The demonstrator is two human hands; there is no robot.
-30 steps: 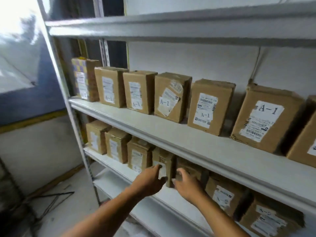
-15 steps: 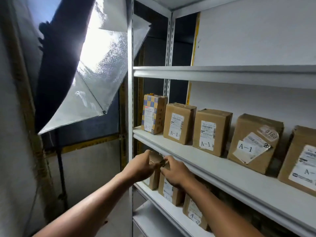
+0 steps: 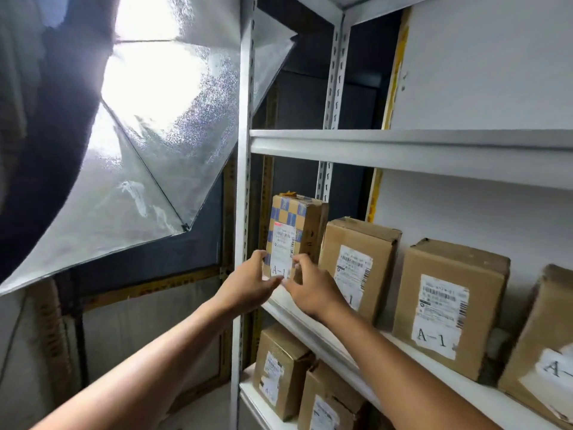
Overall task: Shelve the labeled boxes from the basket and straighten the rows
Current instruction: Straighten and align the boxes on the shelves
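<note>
hands are at the leftmost box of the middle shelf (image 3: 412,361). my left hand (image 3: 248,285) grips the lower left edge of the checkered box (image 3: 294,225), fingers curled round its corner. my right hand (image 3: 311,290) grips the lower right edge of the same box, thumb on the front face just beside the white label (image 3: 282,252) marked a-1. both grips are clamped on this box, one on each side.

checkered box stands upright at the left end of the row, just beside the front upright (image 3: 243,169) of the rack. to its right, on the same shelf, stand a second box (image 3: 359,256), a third box (image 3: 449,302) and part of a fourth box (image 3: 545,346); the two on the right read a-1, and my right hand covers most of the second box's mark. the second box is near the checkered box; a gap separates the second and third.

lower shelf (image 3: 251,391) carries two boxes (image 3: 280,367) side by side, each labelled. upper shelf (image 3: 403,150) is seen from below. a reflective umbrella (image 3: 148,135) stands left of the rack.
</note>
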